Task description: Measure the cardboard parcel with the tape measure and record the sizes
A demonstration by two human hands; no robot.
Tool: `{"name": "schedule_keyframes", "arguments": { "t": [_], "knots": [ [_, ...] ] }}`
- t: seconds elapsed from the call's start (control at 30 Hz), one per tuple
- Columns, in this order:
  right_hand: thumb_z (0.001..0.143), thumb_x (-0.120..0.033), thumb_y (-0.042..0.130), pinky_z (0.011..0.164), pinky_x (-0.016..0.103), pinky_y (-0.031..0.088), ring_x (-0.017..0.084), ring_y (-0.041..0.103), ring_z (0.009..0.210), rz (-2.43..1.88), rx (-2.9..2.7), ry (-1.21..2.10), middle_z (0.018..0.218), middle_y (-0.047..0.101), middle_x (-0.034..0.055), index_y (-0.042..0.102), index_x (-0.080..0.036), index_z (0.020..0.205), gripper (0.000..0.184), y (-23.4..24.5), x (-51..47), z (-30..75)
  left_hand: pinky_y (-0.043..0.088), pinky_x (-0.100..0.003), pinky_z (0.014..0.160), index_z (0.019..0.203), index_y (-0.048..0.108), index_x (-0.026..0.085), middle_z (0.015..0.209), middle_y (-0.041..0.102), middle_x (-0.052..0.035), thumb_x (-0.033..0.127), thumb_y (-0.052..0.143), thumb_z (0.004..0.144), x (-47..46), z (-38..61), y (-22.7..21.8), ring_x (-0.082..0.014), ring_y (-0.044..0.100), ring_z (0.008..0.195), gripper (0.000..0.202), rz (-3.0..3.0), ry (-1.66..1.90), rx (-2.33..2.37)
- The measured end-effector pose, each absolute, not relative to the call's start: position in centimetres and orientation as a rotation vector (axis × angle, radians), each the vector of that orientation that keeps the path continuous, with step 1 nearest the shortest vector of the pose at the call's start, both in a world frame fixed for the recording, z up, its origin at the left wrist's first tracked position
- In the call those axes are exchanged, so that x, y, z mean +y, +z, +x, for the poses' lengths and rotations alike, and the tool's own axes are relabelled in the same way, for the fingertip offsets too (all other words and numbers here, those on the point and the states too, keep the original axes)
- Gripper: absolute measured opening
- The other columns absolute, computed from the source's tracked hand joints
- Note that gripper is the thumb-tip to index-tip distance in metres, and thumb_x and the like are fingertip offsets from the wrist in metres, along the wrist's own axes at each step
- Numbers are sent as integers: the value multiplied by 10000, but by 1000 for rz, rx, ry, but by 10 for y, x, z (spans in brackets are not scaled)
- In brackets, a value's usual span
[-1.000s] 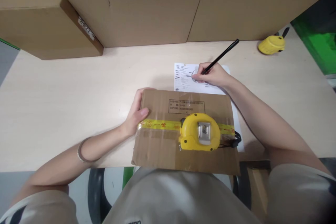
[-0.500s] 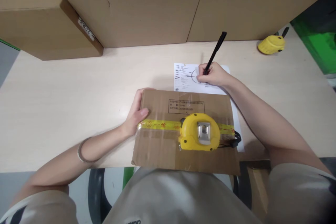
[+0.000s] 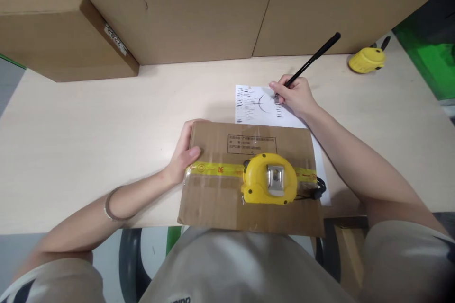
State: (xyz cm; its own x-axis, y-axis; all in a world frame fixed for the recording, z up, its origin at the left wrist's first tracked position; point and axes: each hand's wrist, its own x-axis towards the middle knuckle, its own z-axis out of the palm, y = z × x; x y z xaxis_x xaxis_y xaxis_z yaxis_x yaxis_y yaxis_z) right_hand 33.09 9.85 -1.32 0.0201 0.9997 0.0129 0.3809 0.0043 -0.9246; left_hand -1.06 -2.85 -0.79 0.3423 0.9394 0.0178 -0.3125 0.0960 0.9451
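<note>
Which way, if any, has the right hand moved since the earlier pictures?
Yes. Judged against the paper, the right hand has shifted to the right and slightly toward the paper's far edge.

A pale table (image 3: 88, 128) stands above a grey floor (image 3: 10, 83).

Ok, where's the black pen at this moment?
In the head view, the black pen is right of centre in the right hand, its lower end at the white paper showing beyond the cardboard box.
</note>
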Motion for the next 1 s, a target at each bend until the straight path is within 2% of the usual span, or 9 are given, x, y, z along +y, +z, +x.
{"name": "schedule_keyframes", "arguments": {
  "t": [0.1,0.23,0.3,0.43,0.57,0.77,1.0],
  "knots": [
    [889,-528,830,451,295,385,119,489,525,-1506,-1390,940,647,575,0,523,-254,818,418,-16,99,326,559,-466,935,1353,614,269,1322,642,-101,599,785,848,-28,-11,-10,-336,611,1232,627,1101,1069,726],
    [800,-363,906,458,298,429,134,560,562,-1516,-1410,920,684,624,11,501,-254,794,420,-17,96,323,563,-470,922,1352,620,282,1331,641,-102,585,787,846,-27,-12,-11,-333,618,1202,613,1094,1057,726],
    [799,-318,891,467,309,426,132,546,550,-1524,-1431,915,662,620,16,498,-249,753,402,-16,95,322,566,-480,922,1353,622,286,1336,641,-103,587,782,842,-27,-12,-11,-339,619,1204,614,1096,1061,735],
    [830,-329,844,483,329,408,129,503,523,-1538,-1454,891,626,602,17,506,-247,716,365,-16,94,322,572,-487,922,1353,623,293,1333,640,-106,599,779,832,-27,-12,-11,-350,616,1217,623,1110,1061,737],
    [772,-307,878,502,321,387,136,515,549,-1541,-1516,903,617,616,17,540,-242,701,351,-16,93,323,581,-488,911,1356,607,294,1327,636,-107,613,769,838,-27,-12,-10,-346,625,1199,629,1117,1050,743],
    [771,-296,850,545,334,386,143,517,559,-1535,-1521,884,626,622,24,542,-242,685,324,-15,93,323,577,-484,922,1348,613,289,1310,645,-99,604,784,841,-28,-10,-6,-336,633,1187,621,1100,1056,740],
    [755,-334,881,554,332,377,149,516,598,-1537,-1548,901,644,612,23,546,-238,680,357,-13,92,321,582,-447,860,1340,628,301,1250,663,-89,625,787,862,-24,-13,-10,-318,665,1102,599,1173,1071,722]
  ]
}}
